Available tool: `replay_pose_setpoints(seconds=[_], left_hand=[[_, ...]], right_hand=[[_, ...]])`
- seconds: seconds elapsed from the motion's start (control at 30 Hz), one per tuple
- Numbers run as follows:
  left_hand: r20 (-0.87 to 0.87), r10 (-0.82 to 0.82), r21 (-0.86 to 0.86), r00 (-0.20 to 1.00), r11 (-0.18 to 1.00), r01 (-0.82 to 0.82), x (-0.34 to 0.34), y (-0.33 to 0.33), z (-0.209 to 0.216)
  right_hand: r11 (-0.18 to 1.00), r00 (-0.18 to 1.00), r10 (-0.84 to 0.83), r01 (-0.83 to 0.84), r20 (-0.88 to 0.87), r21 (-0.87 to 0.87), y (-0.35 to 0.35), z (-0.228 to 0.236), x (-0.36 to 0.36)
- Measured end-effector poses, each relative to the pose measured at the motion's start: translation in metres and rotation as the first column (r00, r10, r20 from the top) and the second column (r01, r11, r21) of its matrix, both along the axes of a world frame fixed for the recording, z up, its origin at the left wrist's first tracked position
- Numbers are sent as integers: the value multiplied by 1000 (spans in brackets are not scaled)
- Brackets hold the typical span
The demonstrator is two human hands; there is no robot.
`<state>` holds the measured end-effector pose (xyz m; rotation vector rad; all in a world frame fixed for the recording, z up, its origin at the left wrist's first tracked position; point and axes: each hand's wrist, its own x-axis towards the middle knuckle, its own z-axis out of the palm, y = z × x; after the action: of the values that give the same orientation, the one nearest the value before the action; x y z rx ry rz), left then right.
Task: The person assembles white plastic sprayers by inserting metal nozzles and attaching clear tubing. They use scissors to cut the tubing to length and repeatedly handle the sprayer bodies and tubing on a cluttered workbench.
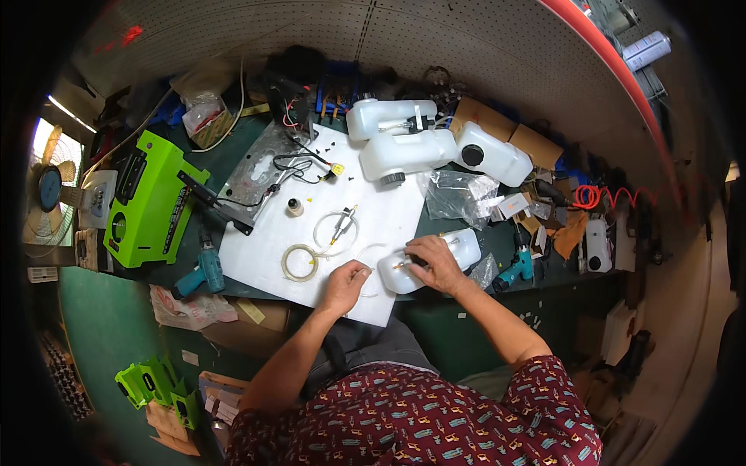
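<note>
A translucent white plastic tank [466,247] lies on its side at the front edge of the white sheet [256,252]. My right hand [437,264] is over its top, fingers curled against it and partly hiding its fittings. Just left of the tank, my left hand [344,286] pinches a thin clear tube [373,246]; its fingertips are close to the tank's end. A coil of clear hose [286,268] sits on the sheet beyond that hand. Beside the coil is a thin looped line with a small metal-ended filter [342,224]. A small white bottle [294,206] stands farther back.
Three more white tanks [408,151] stand at the back. A green machine housing [148,202] and a teal power drill [208,268] are on the left. Another teal drill [519,264], a clear plastic bag [458,198] and a red coiled air hose [588,196] are on the right.
</note>
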<state>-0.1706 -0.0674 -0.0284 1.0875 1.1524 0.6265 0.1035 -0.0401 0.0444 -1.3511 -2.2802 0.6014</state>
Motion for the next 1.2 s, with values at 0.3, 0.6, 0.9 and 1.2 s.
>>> replay_pose_setpoints(seconds=[0.3,0.6,0.9,1.2], left_hand=[[100,110,-118,989,988,-98,55,-13,-29],[129,166,-131,978,980,-149,63,-20,-33],[159,223,-295,962,940,-170,68,-18,-17],[199,171,-246,965,962,-120,63,-14,-20]], right_hand=[[981,990,130,-137,-63,-138,-3,-30,15],[981,986,152,-159,-74,-109,-4,-38,18],[980,983,161,-170,-83,-107,-3,-40,19],[977,982,179,-184,-59,-104,-1,-40,16]])
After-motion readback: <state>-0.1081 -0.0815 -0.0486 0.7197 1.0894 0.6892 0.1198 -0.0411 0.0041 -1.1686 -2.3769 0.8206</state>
